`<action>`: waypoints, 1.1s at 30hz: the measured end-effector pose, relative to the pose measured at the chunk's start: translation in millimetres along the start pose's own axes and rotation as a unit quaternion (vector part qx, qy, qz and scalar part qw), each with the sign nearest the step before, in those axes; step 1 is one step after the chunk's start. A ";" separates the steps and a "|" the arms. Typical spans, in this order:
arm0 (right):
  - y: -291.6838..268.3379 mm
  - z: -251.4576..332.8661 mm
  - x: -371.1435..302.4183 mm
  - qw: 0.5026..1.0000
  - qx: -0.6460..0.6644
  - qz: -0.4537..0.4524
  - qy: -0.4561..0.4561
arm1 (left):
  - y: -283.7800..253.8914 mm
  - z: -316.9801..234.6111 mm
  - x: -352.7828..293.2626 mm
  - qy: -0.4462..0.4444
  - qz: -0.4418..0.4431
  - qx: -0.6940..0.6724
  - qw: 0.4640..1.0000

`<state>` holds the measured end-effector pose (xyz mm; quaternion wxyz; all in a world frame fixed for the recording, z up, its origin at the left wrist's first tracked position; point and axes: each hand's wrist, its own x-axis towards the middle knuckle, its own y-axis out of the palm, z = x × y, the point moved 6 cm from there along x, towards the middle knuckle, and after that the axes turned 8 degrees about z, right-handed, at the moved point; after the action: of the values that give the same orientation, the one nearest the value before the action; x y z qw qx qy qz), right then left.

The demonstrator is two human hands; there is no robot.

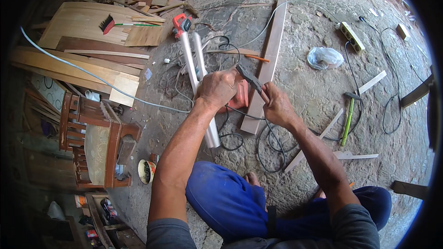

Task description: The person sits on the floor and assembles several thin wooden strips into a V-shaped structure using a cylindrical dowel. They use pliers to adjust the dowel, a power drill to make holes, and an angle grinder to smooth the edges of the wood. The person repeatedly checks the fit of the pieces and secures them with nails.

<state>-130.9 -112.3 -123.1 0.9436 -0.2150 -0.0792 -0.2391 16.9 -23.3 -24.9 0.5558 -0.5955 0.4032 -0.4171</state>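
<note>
My right hand (278, 106) is closed around the handles of dark pliers (250, 79), whose head points up and left toward my other hand. My left hand (218, 88) is closed beside the pliers' head; what its fingers grip, if anything, is too small or hidden to make out. Under my left wrist lie long pale, shiny strips (212, 133), partly covered by the hand. Between and below both hands is a red power tool (241, 93), partly hidden. Just beyond the right hand, a long wooden board (272, 48) lies on the ground with an orange pencil-like stick (257, 58) across it.
At right lie a green-handled hammer (347, 122), thin wood strips (295, 160), a power strip (352, 38) and a plastic bag (325, 58). Cables loop over the rough floor. Another red tool (181, 24), boards (69, 64) and a carved wooden piece (99, 147) are at left.
</note>
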 end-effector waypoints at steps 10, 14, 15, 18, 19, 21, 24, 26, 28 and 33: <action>5.1 1.8 -0.9 0.998 0.049 0.002 0.036 | -1.5 -1.0 6.7 -0.013 0.048 -0.008 0.999; 4.9 -5.2 -7.9 0.998 0.045 -0.009 0.040 | 23.0 -10.6 10.7 0.075 0.193 -0.304 0.930; 6.0 -8.3 -9.2 0.998 0.042 -0.013 0.043 | 24.1 -8.5 11.5 0.053 0.171 -0.259 0.949; 13.2 -20.1 -8.7 0.998 0.054 -0.024 0.037 | 17.5 -8.7 18.0 -0.010 0.096 -0.128 0.987; 15.1 -24.1 -7.8 0.998 0.055 -0.036 0.024 | 17.3 -10.8 18.1 -0.033 0.115 -0.081 0.990; 31.8 -35.3 -10.4 0.995 0.091 -0.036 0.036 | 10.3 -21.6 19.4 -0.032 0.134 -0.004 0.990; 58.1 -57.3 -17.7 0.985 0.145 -0.019 0.096 | -2.2 -46.9 7.2 -0.012 0.144 0.035 0.989; 74.9 -69.9 -25.6 0.958 0.245 -0.009 0.149 | -13.0 -55.9 2.2 -0.011 0.152 0.050 0.987; 91.3 -80.2 -35.7 0.892 0.390 -0.004 0.230 | -48.3 -49.6 -4.4 0.012 -0.018 -0.056 0.998; 109.2 -63.2 -44.2 0.775 0.594 0.011 0.215 | -76.3 55.2 -66.5 -0.117 -0.331 -0.360 0.864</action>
<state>-113.5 -35.2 -231.0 0.8790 0.4441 0.0015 -0.1738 48.6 61.8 46.2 0.1751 -0.8973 0.2364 -0.3291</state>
